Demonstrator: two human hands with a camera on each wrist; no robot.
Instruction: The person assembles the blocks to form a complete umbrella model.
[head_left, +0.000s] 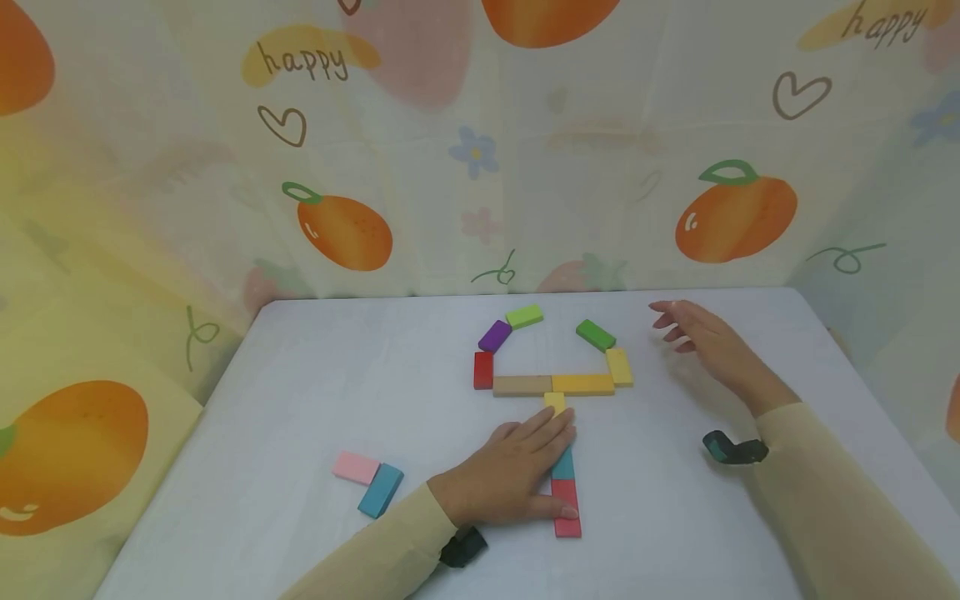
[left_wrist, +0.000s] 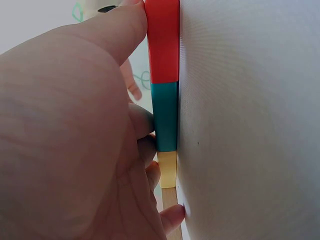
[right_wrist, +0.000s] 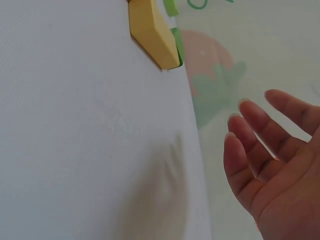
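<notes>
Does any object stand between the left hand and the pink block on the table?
Yes: the loose blue block lies between the left hand and the pink block, right beside the pink one. It looks low; a lifted hand would probably clear it.

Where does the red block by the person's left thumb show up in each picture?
Head: low, right of centre; the red block sits just below the blue-green block.
Left wrist: top edge, around mid-width, just above that blue-green block.
Right wrist: not in it.
Shared landmark: the white table, seen in all three.
</notes>
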